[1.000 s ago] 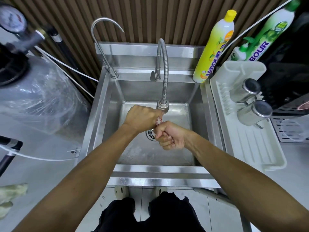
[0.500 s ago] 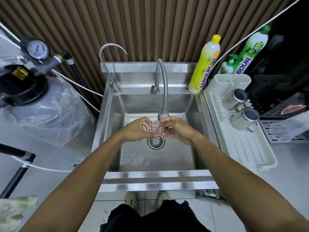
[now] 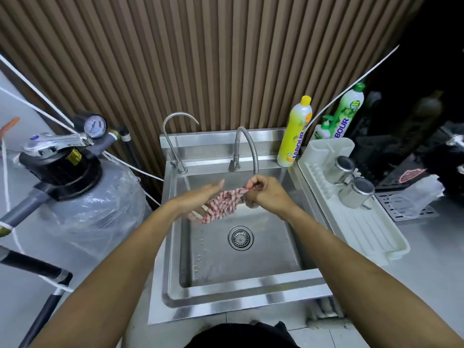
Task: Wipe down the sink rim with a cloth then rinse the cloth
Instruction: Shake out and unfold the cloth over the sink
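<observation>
A red-and-white striped cloth (image 3: 222,203) is stretched out between both hands above the steel sink basin (image 3: 241,292). My right hand (image 3: 266,193) pinches one end of it just below the flexible tap spout (image 3: 252,151). My left hand (image 3: 200,195) lies over the other end, fingers extended, the cloth hanging beneath the palm. The drain strainer (image 3: 240,237) shows below the cloth. I see no water stream from the tap.
A thin gooseneck tap (image 3: 173,136) stands at the back left rim. A yellow detergent bottle (image 3: 295,131) and green bottles (image 3: 347,109) stand back right. A white drying tray (image 3: 364,232) with two steel cups (image 3: 356,190) sits right. A wrapped filter tank (image 3: 82,197) stands left.
The hands have risen and moved apart, pulling the bunched cloth out into a strip. The camera has tilted up, showing more wall.
</observation>
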